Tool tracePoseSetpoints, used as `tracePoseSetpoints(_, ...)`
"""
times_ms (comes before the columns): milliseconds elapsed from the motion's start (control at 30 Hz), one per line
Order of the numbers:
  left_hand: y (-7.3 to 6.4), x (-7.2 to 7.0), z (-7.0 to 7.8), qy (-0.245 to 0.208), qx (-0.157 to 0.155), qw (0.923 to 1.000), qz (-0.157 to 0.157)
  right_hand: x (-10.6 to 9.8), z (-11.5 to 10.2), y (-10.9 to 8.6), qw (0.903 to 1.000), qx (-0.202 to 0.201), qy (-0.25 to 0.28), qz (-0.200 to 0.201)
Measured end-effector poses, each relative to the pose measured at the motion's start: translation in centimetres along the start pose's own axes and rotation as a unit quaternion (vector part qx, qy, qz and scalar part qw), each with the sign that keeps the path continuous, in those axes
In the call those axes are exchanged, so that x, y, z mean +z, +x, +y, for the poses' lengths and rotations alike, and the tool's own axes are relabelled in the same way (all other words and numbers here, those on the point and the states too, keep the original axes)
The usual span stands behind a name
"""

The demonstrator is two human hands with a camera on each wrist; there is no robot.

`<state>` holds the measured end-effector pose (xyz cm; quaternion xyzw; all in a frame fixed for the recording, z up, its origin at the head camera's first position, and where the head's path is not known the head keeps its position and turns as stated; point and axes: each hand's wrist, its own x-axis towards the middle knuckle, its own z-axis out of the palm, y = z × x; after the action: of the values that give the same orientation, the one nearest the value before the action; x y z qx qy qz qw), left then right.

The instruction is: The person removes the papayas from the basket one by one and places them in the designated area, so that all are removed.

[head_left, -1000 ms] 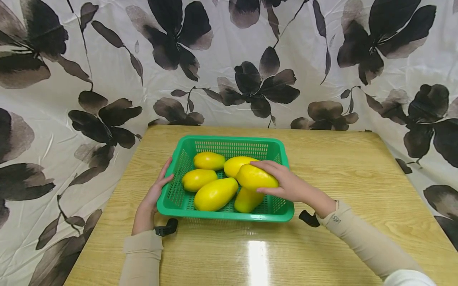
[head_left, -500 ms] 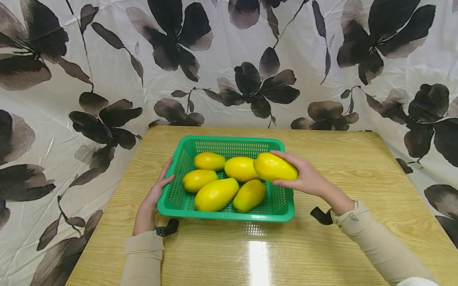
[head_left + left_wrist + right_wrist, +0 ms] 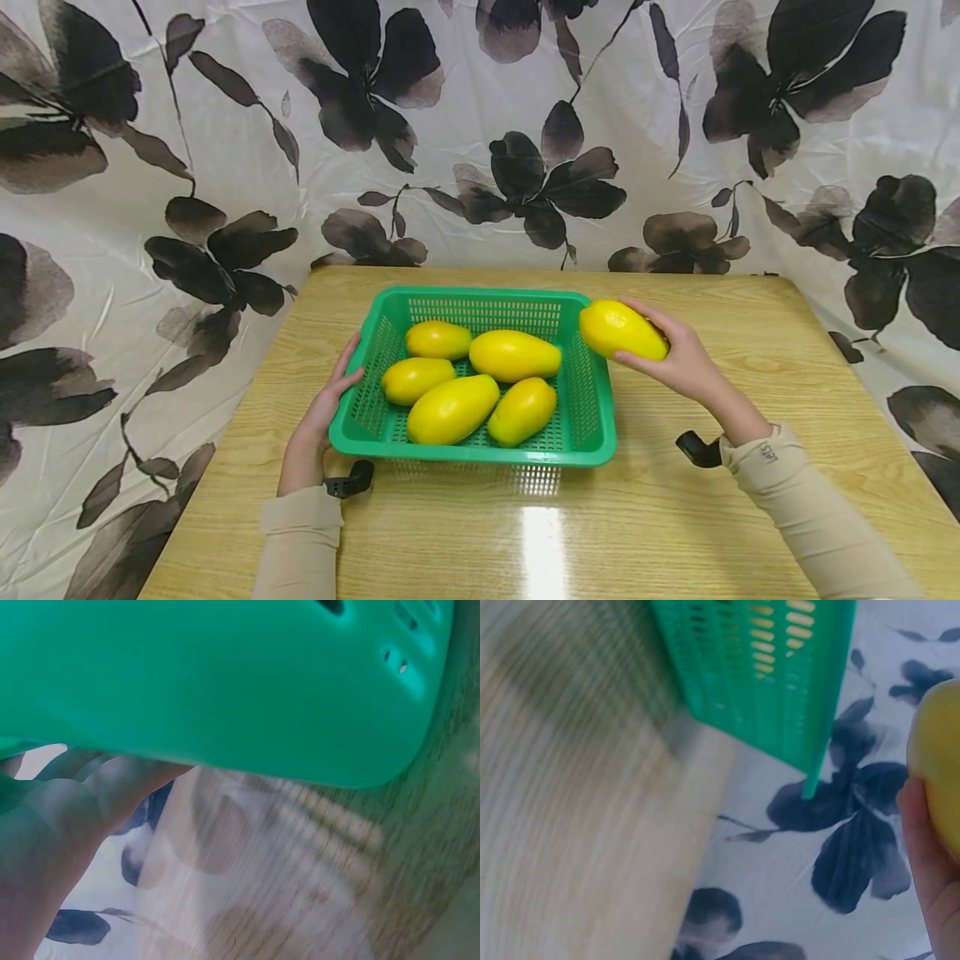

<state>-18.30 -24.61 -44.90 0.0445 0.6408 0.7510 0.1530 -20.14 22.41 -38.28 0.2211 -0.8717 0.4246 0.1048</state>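
Note:
In the head view a yellow mango (image 3: pixel 622 330) is held in my right hand (image 3: pixel 686 358), over the right rim of a green plastic basket (image 3: pixel 472 454). The thumb lies along the near side of the fruit and the fingers along its far side. The right wrist view shows part of the mango (image 3: pixel 939 754) with a finger against it. Several more mangoes (image 3: pixel 453 410) lie in the basket. My left hand (image 3: pixel 322 408) rests against the basket's left side, fingers fairly straight and tips at the rim. In the left wrist view, the basket wall (image 3: pixel 225 697) hides its fingertips.
The basket stands on a light wooden table (image 3: pixel 630 517). A white cloth with dark flowers (image 3: pixel 480 108) hangs behind the table and at its sides. Each wrist carries a black camera mount (image 3: pixel 351 480).
My right hand has carried the mango rightward and a little away, from above the other mangoes to over the right rim. The left hand and the basket have stayed in place.

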Motion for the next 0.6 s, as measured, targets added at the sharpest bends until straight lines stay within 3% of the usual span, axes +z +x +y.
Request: tracePoseSetpoints(600, -0.1, 0.0, 0.0, 0.012, 0.008, 0.9999, 0.002, -0.7, 2.2, -0.9, 0.9962, 0.066, 0.006, 0.055)
